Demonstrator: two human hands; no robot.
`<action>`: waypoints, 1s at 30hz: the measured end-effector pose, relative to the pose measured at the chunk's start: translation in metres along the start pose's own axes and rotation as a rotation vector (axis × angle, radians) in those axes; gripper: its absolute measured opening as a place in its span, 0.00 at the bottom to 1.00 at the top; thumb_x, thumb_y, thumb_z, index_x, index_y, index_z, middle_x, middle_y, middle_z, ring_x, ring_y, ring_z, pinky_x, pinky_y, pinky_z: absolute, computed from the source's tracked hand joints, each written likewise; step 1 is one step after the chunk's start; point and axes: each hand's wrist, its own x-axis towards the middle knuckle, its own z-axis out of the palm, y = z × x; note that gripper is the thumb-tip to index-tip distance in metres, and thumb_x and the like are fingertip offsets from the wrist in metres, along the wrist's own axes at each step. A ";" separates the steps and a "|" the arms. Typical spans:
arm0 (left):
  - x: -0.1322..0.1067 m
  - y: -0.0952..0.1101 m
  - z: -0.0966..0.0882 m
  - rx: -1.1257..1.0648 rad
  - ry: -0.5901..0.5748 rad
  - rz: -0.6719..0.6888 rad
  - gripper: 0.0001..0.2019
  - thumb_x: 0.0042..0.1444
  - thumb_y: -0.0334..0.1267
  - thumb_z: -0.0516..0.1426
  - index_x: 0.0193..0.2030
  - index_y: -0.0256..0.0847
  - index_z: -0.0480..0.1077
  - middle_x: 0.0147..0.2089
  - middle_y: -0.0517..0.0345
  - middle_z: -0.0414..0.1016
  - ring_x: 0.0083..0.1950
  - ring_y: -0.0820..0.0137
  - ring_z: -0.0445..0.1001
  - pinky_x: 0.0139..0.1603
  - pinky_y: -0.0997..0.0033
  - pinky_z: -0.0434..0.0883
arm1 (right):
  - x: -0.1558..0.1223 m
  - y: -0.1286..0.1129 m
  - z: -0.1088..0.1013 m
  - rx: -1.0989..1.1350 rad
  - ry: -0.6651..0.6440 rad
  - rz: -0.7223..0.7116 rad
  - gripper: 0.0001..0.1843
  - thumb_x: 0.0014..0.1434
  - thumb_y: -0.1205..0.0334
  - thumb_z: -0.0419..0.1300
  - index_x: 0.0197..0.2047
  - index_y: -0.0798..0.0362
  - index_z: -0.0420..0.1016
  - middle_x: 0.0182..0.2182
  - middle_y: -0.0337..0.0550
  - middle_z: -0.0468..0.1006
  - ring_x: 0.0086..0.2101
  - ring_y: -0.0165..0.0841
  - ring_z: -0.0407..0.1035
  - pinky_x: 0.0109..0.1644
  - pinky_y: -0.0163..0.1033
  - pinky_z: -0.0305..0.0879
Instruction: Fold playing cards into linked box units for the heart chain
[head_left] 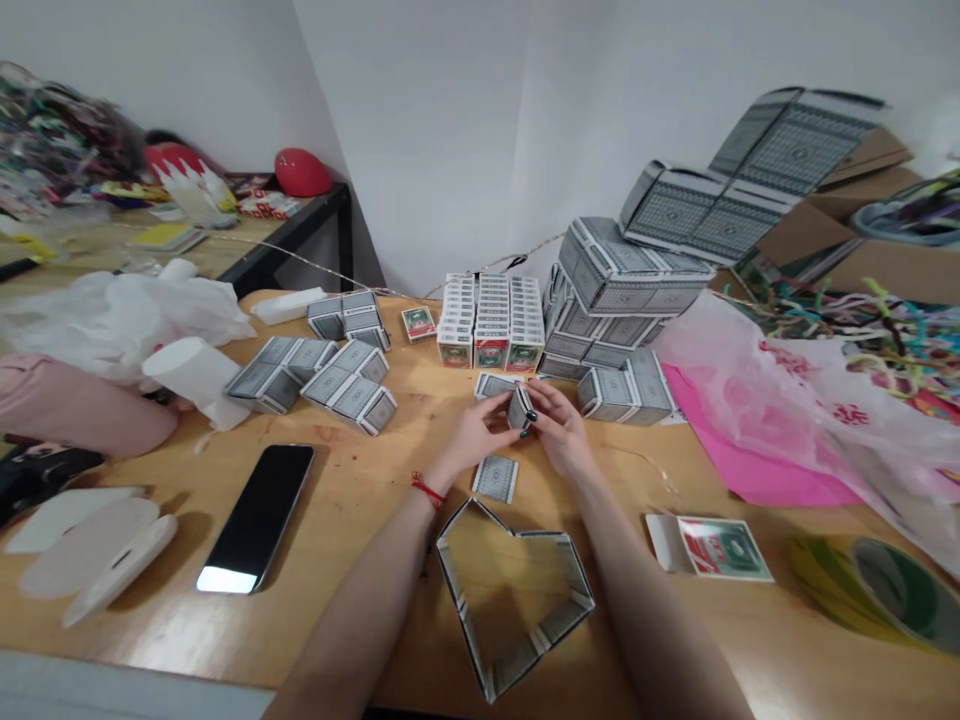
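"What stands around the hands?"

"Ahead is the row of card boxes (490, 320); nearer the body lie one loose playing card (495, 479) and an open, angular card frame (478, 640)."

"And their pose?"

"Left hand (484, 432) and right hand (561, 427) meet, both curled almost closed, pinching a patterned card piece (518, 408) above the table (390, 480)."

Smooth wooden table (360, 510); glossy phone (259, 515); held cards (519, 408) of paper.
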 end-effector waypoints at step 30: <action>-0.006 0.006 -0.008 0.554 0.095 0.299 0.26 0.49 0.32 0.55 0.57 0.43 0.59 0.59 0.52 0.62 0.59 0.65 0.61 0.61 0.58 0.58 | 0.004 0.018 0.000 -0.138 0.154 0.135 0.14 0.41 0.53 0.65 0.31 0.52 0.78 0.31 0.40 0.78 0.31 0.31 0.69 0.39 0.38 0.64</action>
